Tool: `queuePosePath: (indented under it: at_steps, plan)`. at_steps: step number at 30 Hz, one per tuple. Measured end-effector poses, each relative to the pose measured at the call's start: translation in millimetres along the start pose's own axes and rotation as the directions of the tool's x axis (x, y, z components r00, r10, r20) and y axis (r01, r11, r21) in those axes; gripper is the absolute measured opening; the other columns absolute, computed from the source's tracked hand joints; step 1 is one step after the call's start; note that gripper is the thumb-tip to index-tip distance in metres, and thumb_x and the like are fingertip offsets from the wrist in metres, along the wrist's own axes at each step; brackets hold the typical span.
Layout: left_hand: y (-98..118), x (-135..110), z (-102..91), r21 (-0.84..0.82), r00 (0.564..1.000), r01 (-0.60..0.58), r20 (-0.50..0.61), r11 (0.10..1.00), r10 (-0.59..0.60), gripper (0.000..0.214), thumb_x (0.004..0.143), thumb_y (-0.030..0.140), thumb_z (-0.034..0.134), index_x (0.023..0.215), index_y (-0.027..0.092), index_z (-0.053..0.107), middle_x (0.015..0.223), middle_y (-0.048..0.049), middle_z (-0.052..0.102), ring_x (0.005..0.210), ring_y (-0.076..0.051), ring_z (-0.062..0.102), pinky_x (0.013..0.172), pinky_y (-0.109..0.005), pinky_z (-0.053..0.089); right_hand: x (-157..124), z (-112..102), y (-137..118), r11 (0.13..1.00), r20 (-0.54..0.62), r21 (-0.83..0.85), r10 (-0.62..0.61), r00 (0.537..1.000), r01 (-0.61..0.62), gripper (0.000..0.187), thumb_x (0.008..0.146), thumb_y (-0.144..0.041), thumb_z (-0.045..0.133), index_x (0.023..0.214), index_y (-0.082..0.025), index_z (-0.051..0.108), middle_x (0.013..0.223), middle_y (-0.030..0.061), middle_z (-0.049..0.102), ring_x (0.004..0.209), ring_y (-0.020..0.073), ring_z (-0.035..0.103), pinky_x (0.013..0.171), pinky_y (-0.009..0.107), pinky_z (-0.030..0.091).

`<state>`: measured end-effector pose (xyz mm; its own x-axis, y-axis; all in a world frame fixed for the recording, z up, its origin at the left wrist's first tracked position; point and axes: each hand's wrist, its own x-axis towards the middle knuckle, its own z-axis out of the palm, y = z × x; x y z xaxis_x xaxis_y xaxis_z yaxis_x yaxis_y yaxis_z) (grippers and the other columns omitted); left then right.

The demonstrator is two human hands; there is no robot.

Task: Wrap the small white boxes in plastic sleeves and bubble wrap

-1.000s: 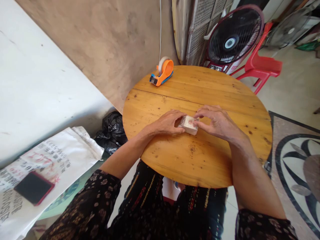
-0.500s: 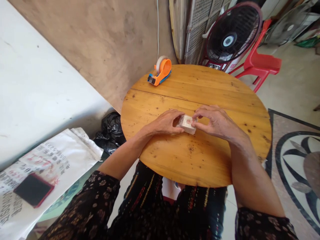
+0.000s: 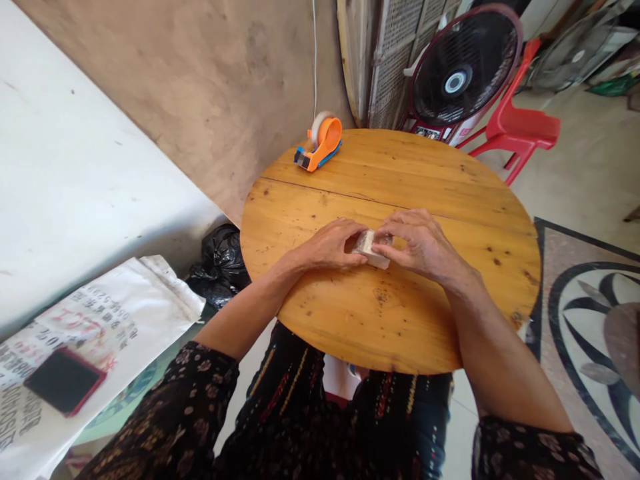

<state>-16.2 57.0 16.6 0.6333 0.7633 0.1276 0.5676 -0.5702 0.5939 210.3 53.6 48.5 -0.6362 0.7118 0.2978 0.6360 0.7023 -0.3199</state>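
Note:
A small white box (image 3: 378, 260) with a shiny clear covering rests on the round wooden table (image 3: 350, 313). My left hand (image 3: 331, 245) grips its left end, thumb on the near side and fingers on the far side. Thumb and forefinger of my right hand (image 3: 419, 241) are closed together on the top and right part of the box, hiding much of its upper face. Whether those fingertips pinch the clear covering or only press on it cannot be made out.
An orange and blue tape dispenser (image 3: 320, 143) stands at the table's far left edge. Behind the table are a fan (image 3: 455, 82) and a red chair (image 3: 525, 127). At the left, a dark red-edged pad (image 3: 65, 380) lies on a white printed sack (image 3: 140, 300), near a black plastic bag (image 3: 223, 260).
My right hand has shifted slightly left over the box, its thumb and forefinger now covering more of the top. My left hand and the box have hardly moved.

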Motion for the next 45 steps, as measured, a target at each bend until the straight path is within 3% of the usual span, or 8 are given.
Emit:
queuePosePath:
  at_steps: [15,34,45]
  plan:
    - [-3,1,2.9,0.011,0.999,-0.023,-0.026,1.000,0.023,0.041,0.083,0.046,0.065,0.114,0.020,0.065,0.109,-0.0090,0.067,0.101,-0.026,0.060,0.092,-0.040,0.046,5,4,-7,0.997,-0.025,-0.079,0.010,1.000,-0.012,0.028,0.095,-0.030,0.049,0.081,-0.023,0.072,0.089,0.0076,0.074,0.088,0.0248,0.065,0.090,0.041,0.039]
    - [-1,0,1.7,0.025,1.000,0.004,-0.007,1.000,-0.004,0.047,0.082,0.042,0.066,0.122,0.018,0.063,0.115,-0.0102,0.066,0.106,-0.027,0.059,0.095,-0.041,0.047,2,13,1,0.995,-0.103,0.031,0.097,0.990,-0.095,0.017,0.095,-0.028,0.048,0.084,-0.021,0.060,0.084,0.0062,0.070,0.080,0.0228,0.062,0.082,0.038,0.042]
    - [-1,-1,1.6,0.024,1.000,-0.013,-0.014,1.000,0.013,0.047,0.082,0.041,0.067,0.123,0.017,0.063,0.114,-0.0102,0.067,0.106,-0.026,0.060,0.094,-0.040,0.047,4,12,1,0.986,-0.114,0.081,0.157,0.981,-0.149,0.016,0.092,-0.027,0.052,0.081,-0.022,0.062,0.080,0.0057,0.070,0.076,0.0221,0.062,0.076,0.036,0.042]
